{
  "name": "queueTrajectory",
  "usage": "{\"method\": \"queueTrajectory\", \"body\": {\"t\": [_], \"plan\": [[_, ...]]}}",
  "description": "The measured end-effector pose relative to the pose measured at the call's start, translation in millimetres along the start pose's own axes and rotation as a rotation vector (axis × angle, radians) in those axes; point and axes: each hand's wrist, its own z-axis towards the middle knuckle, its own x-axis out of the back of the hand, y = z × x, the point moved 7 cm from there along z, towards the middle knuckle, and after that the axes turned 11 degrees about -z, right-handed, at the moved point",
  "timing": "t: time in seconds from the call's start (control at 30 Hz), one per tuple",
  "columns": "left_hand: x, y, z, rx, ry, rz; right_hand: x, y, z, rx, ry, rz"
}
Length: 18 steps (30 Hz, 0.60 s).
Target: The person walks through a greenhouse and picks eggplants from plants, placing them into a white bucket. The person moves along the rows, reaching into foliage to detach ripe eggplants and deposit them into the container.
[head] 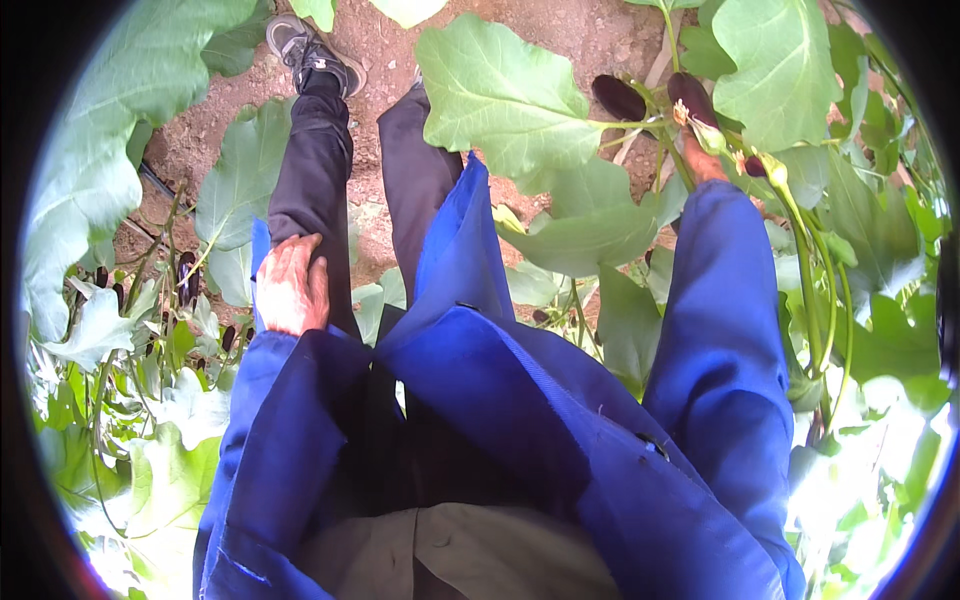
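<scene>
My left hand (295,285) rests on the dark trouser leg (311,180), its fingers close together and its back showing; no object shows in it. At the upper right my right hand (701,159) reaches in among the eggplant stems, just below a dark purple eggplant (691,99). Stems, a flower bud and leaves hide most of its fingers, so whether it holds the fruit or a stem cannot be told. A second eggplant (619,97) hangs to the left of that hand. A withered flower with a green calyx (709,137) lies over the wrist side.
Large eggplant leaves (502,97) spread over the bare soil (405,37). Upright green stems (810,300) stand right of my right sleeve. More plants with dark fruits (187,277) grow at the left, near a black hose (157,180). My shoe (319,56) stands on the soil.
</scene>
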Motion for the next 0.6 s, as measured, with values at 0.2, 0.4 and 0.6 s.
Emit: {"method": "queueTrajectory", "body": {"t": [0.2,0.4,0.6], "plan": [[16,18,4,-0.210,0.177,-0.105,-25,7,14,0.000,0.024,0.295],[12,16,6,-0.098,0.045,-0.038,-95,21,12,-0.533,-0.202,2.371],[1,1,-8,-0.048,-0.025,-0.013,-135,21,1,-0.694,-0.183,2.909]]}}
